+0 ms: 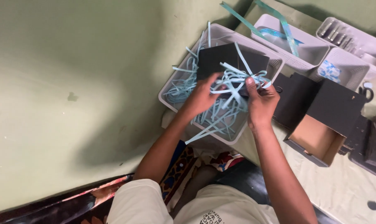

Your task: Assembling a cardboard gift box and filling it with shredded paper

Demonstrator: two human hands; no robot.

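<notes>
Thin pale-blue paper shreds [221, 89] look matt and crinkled, bunched in both grips over a flat matt black card box [227, 58]. Beneath the grips sits a smooth grey plastic bin [171, 89] with a perforated wall. Right of the grips, an open black card box [320, 132] shows raw brown cardboard inside. Soft pale-green cloth [71, 103] covers the tabletop.

A: Paper strips [221, 99]?
B: Pale blue, filling a light grey bin [171, 89]. Box [231, 58] above them: matte black.
A: Surface?
B: Cloth [71, 83], pale green, one small darker stain. Open box [320, 137] at right: black outside, tan cardboard inside.
A: Clothing?
B: Sleeves [138, 203] off-white; fabric [177, 170] beneath patterned red, navy and cream.
</notes>
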